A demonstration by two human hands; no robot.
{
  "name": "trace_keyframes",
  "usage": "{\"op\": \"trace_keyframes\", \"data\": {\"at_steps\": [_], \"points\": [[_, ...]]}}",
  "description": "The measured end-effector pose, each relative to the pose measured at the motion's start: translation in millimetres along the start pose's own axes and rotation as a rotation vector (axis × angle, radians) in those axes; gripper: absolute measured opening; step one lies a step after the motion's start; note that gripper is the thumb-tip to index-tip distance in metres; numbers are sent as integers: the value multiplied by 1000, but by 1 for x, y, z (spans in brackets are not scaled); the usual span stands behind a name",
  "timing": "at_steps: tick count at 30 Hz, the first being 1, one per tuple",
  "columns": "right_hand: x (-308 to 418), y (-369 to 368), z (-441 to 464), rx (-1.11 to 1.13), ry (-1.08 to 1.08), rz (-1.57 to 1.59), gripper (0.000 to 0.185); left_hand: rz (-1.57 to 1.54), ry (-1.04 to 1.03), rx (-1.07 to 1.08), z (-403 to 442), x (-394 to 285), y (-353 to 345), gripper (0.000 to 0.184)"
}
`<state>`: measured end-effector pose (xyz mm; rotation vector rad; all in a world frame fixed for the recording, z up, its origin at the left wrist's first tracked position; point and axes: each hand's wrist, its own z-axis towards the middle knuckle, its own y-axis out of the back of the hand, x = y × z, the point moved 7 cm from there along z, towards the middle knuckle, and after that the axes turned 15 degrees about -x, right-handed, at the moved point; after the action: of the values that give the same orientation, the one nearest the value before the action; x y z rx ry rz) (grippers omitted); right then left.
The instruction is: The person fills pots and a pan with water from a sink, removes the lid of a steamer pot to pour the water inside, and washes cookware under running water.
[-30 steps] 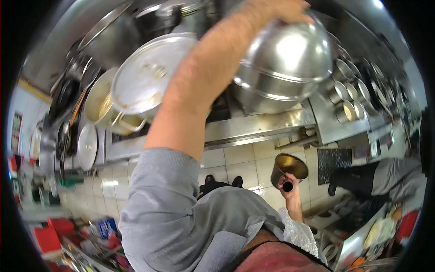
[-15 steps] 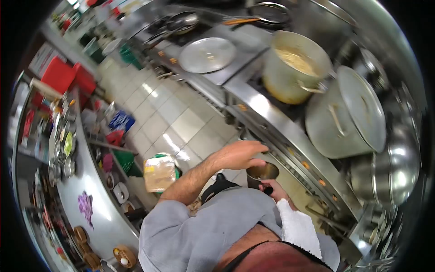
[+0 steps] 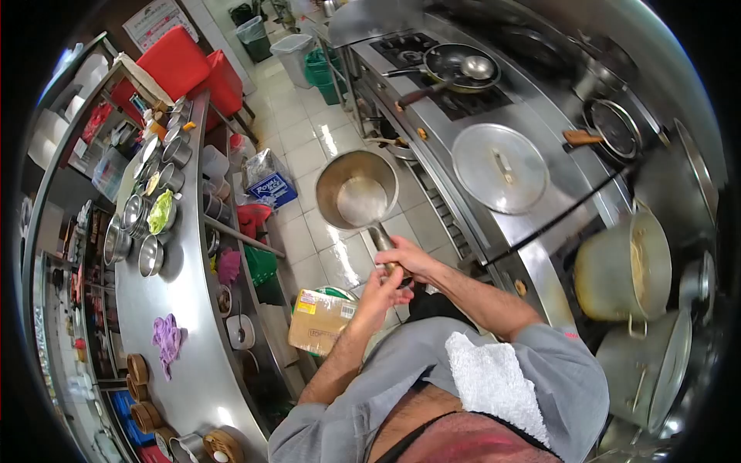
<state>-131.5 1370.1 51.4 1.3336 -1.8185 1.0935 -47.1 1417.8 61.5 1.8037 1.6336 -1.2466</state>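
Note:
A deep metal saucepan is held out in front of me over the tiled floor, its open top facing up toward the camera. Its inside looks bare, with a shiny bottom. My right hand grips the long handle partway along. Lower down, my left hand is curled about the handle's end, some of its fingers partly stretched. A white towel hangs at my chest.
Along the right stands a stove with a frying pan and ladle, a large flat lid and a big pot. To the left, a steel counter carries metal bowls and a purple cloth. A cardboard box sits low nearby.
The saucepan has come from beside the stove front to out ahead of me. My left hand, earlier open above it, is now at the handle. The view has turned.

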Motion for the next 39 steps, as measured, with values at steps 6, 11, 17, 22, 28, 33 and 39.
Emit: {"op": "trace_keyframes", "data": {"at_steps": [6,11,17,22,28,33,39], "points": [[128,-66,127,185,307,-365,50,-405,-222,-216,98,-140,25,22],[222,-130,241,316,513,-561,46,-559,-277,-369,161,-227,93,28],[296,-186,414,251,616,-309,40,-345,-352,-496,275,-304,187,27],[347,-174,568,107,487,-246,42,-208,-326,-413,399,-409,238,20],[465,-97,665,-137,410,39,36,-98,-269,-178,561,-549,235,21],[513,-33,739,-363,468,65,26,-59,-298,1,703,-636,196,25],[543,-5,813,-389,405,37,22,-37,-207,151,821,-717,145,28]]}}
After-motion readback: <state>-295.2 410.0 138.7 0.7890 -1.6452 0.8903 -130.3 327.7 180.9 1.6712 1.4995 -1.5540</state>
